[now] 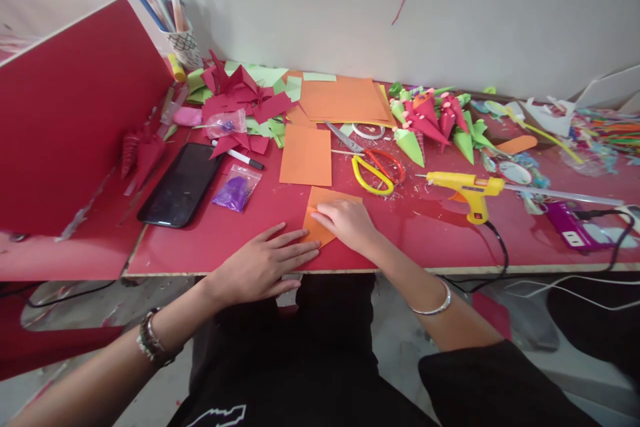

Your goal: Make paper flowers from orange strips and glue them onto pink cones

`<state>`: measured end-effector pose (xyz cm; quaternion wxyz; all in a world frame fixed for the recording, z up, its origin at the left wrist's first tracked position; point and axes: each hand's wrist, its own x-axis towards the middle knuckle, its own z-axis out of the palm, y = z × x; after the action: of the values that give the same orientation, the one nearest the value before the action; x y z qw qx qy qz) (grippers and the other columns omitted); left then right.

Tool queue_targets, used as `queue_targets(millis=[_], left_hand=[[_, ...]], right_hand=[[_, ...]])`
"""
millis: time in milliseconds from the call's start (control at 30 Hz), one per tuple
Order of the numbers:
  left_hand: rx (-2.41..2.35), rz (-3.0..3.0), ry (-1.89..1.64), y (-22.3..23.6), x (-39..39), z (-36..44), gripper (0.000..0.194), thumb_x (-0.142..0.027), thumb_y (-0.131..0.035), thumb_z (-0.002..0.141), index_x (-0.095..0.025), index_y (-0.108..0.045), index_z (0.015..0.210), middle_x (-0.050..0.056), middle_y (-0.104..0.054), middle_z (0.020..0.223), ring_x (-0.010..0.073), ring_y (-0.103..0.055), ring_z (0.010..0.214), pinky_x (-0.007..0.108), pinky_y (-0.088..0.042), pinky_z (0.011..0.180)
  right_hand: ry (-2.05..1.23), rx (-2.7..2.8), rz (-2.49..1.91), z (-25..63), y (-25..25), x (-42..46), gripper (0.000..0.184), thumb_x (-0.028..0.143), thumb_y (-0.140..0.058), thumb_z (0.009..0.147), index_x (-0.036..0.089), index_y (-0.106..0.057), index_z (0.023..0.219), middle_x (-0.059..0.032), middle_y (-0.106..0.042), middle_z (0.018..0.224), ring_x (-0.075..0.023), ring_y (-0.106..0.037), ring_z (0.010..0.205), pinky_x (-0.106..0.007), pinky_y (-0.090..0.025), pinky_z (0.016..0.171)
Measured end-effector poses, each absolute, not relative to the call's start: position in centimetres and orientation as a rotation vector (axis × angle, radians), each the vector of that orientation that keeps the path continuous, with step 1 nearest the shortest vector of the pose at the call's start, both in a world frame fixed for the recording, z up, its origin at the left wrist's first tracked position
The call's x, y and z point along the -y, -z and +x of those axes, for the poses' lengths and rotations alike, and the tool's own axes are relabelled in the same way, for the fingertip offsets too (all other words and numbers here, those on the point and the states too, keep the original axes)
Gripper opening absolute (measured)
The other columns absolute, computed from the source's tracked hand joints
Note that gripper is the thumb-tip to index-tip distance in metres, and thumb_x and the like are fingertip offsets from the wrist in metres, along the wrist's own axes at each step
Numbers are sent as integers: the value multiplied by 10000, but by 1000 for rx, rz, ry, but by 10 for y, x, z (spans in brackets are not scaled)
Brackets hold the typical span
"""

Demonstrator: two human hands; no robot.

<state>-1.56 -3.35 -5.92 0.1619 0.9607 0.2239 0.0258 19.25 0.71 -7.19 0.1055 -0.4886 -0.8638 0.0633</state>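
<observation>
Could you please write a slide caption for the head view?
Left hand and right hand on orange paper, with scissors and a yellow glue gun nearby.

Orange craft paper [325, 194]: plain, seemingly folded, partly covered
Paper's pose: flat, narrow end toward six o'clock
Paper's place: six o'clock of view's centre

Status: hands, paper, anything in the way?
Left hand open, fingertips on orange paper. Right hand on it, grip unclear. Paper on red table, apparently folded. Orange rectangle and scissors beyond, not covering it.
</observation>
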Motion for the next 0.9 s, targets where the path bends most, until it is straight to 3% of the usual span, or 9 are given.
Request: queue_targets(millis=[200, 433, 533, 600, 733, 900], left_hand=[[-630, 2732, -79, 59, 36, -21, 530, -401, -333, 867, -240, -169, 1344, -10, -354, 1339, 185, -262, 1259, 379, -93, 1065], [-519, 2661, -93, 51, 34, -40, 428, -324, -393, 859, -270, -334, 1279, 0, -409, 1307, 193, -349, 1213, 424, -120, 1056], [-532, 2492, -159, 41, 31, -40, 284, -273, -390, 863, -264, -525, 1113, 3, -521, 1209, 176, -447, 1132, 399, -230, 1021], [-653, 2367, -298, 37, 27, -33, 258, -234, -367, 871, -225, -573, 1026, 20, -596, 1087, 145, -517, 1030, 329, -348, 944], [-857, 2406, -535, 46, 16, -11, 243, -262, -406, 854, -186, -578, 1008, 52, -588, 1032, 147, -520, 958, 284, -415, 832], [-857, 2653, -342, 65, 8, 2, 288, -340, -464, 815, -232, -549, 1068, 29, -546, 1119, 193, -475, 993, 350, -378, 864]], right_hand=[[-167, 2551, -1473, 192, 72, -7, 387, 392, -304, 881, 180, -538, 658, -12, -588, 612, -102, -477, 554, -239, -163, 488], [-184, 2571, -1501, 192, 71, -8, 422, 412, -277, 884, 171, -560, 684, -20, -594, 635, -107, -491, 577, -234, -162, 494], [-189, 2591, -1509, 191, 70, -8, 418, 415, -278, 883, 172, -567, 704, -20, -601, 656, -111, -507, 600, -235, -165, 498], [-181, 2608, -1518, 191, 69, -8, 402, 412, -295, 880, 174, -570, 710, -20, -605, 665, -116, -515, 614, -237, -166, 498], [-171, 2631, -1517, 192, 69, -8, 384, 401, -311, 877, 176, -574, 711, -20, -609, 665, -118, -522, 619, -244, -164, 494], [-126, 2632, -1512, 191, 70, -8, 351, 393, -322, 874, 186, -572, 741, -16, -619, 675, -120, -528, 611, -246, -156, 486]])
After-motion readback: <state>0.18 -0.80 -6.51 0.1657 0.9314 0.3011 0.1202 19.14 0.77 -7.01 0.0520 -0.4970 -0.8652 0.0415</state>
